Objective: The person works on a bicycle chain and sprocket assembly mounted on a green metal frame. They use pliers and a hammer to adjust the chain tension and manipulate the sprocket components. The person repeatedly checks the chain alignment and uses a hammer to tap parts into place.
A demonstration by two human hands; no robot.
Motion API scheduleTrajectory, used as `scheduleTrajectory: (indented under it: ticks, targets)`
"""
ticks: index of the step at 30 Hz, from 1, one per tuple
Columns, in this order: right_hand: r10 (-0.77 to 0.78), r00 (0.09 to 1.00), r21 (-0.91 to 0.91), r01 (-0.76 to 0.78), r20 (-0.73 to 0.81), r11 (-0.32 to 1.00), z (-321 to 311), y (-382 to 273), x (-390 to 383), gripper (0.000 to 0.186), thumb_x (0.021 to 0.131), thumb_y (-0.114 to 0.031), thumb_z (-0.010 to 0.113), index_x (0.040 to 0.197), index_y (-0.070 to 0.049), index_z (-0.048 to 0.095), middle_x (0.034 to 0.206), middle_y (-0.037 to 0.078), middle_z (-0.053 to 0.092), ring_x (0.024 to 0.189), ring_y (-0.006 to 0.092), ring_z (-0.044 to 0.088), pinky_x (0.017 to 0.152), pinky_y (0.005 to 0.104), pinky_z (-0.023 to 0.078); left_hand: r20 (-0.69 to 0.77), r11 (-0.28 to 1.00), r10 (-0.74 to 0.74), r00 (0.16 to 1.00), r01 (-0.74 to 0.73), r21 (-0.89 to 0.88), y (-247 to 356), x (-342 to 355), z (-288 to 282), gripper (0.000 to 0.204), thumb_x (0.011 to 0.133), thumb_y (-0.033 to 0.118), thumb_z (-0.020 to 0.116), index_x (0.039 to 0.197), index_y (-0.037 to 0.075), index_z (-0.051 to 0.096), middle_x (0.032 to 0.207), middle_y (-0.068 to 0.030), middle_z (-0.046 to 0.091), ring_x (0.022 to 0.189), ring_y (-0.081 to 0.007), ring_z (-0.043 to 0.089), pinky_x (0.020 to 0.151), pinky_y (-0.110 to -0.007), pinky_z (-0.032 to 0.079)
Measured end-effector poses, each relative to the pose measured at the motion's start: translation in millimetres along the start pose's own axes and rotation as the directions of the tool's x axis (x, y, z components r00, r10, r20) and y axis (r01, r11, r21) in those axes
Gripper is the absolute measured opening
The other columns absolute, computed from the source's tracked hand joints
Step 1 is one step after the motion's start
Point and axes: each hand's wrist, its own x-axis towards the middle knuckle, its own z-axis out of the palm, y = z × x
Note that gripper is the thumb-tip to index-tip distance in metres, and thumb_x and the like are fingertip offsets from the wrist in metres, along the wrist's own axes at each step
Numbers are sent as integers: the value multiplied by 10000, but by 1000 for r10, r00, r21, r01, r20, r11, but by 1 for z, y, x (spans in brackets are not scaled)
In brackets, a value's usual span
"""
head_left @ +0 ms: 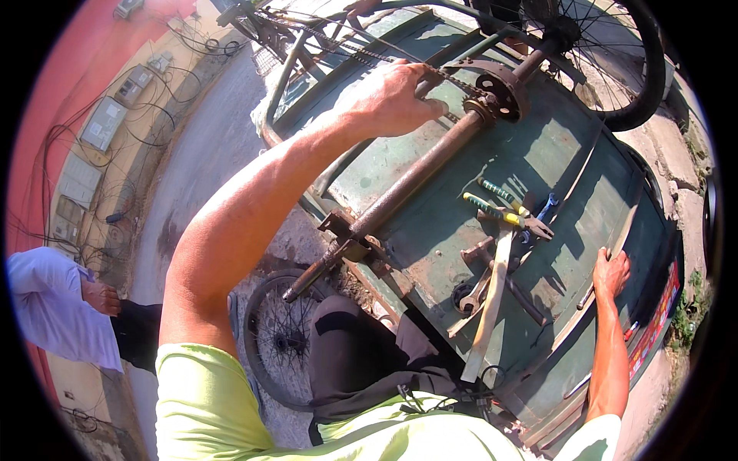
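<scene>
My left hand (392, 96) is closed around the bicycle chain (361, 50) where it meets the rusty sprocket disc (496, 88) on a long rusty axle (407, 184). The axle lies diagonally across a green metal cart bed (553, 165) that is turned underside up. My right hand (611, 273) rests flat on the bed's right edge, fingers spread, holding nothing. Pliers with yellow-green handles (503, 207), a wooden-handled hammer (488, 303) and a wrench (473, 296) lie on the bed between my hands.
A spoked wheel (615, 61) stands on the axle's far end, another wheel (280, 338) lies by my knee. A person in a white shirt (54, 307) stands at the left on the paved road. Electrical boxes and cables cover the wall (100, 123) beyond.
</scene>
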Motion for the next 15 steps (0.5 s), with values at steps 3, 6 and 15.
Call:
scheduleTrajectory:
  ticks: [3, 6, 15]
  targets:
    - [-24, 1000, 1, 24, -9, 1000, 6, -5, -2, 642, 904, -506, 647, 1362, -66, 556, 1474, 169, 513, 1374, 384, 461, 1092, 537, 422, 4, 1000, -12, 1000, 12, 24, -28, -50, -34, 614, 911, 455, 740, 1374, 76, 603, 1337, -171, 619, 1203, -292, 627, 1024, -396, 526]
    - [-28, 999, -23, 28, 22, 999, 8, -1, 1, 694, 903, -531, 642, 1395, -53, 543, 1479, 171, 506, 1370, 390, 462, 1087, 548, 425, -75, 997, -37, 997, 32, -68, -39, -99, -57, 660, 906, 529, 696, 1383, 83, 603, 1340, -193, 635, 1204, -346, 641, 1039, -400, 518]
    - [-87, 996, -44, 87, 1, 995, 9, 6, 11, 722, 884, -549, 633, 1347, -2, 551, 1456, 216, 488, 1364, 443, 437, 1089, 584, 411, -286, 826, -78, 955, -99, -554, -53, -244, -37, 365, 866, 140, 786, 1212, 46, 716, 1146, -106, 733, 1033, -217, 710, 925, -350, 567]
